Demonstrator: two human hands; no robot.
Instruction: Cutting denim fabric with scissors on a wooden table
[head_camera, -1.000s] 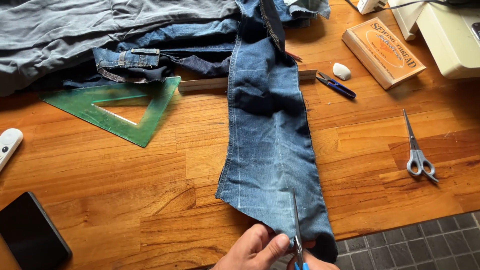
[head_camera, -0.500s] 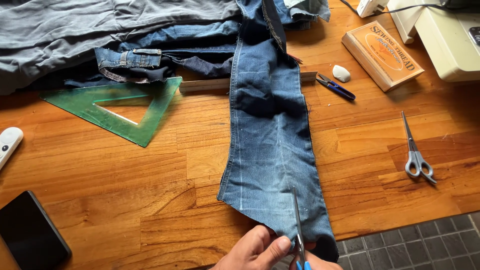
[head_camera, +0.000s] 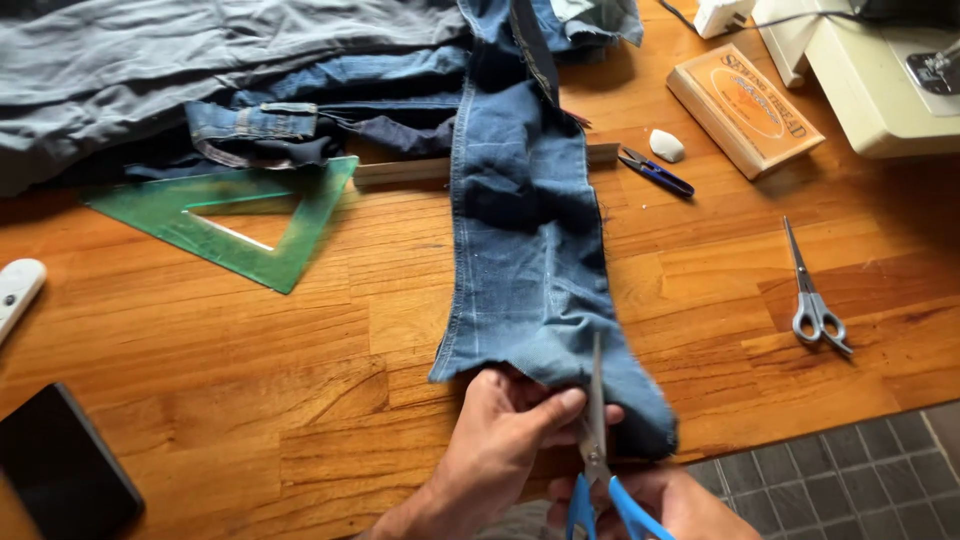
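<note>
here the right hand (head_camera: 668, 502) scissors (head_camera: 596, 420) denim strip (head_camera: 525, 240).

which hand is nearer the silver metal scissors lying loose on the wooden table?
Right. The right hand, gripping blue-handled scissors at the bottom edge, lies left of and below the silver metal scissors. The left hand, pinching the blue denim strip, is farther left.

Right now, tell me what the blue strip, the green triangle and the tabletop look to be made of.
Blue strip: denim, apparently; woven, faded blue, stitched seam lines, fraying edge.
Green triangle: likely clear plastic; the wood grain shows through it and it glints.
Tabletop: wood, joined staves with visible grain, smooth and slightly glossy, probably varnished or oiled.
</note>
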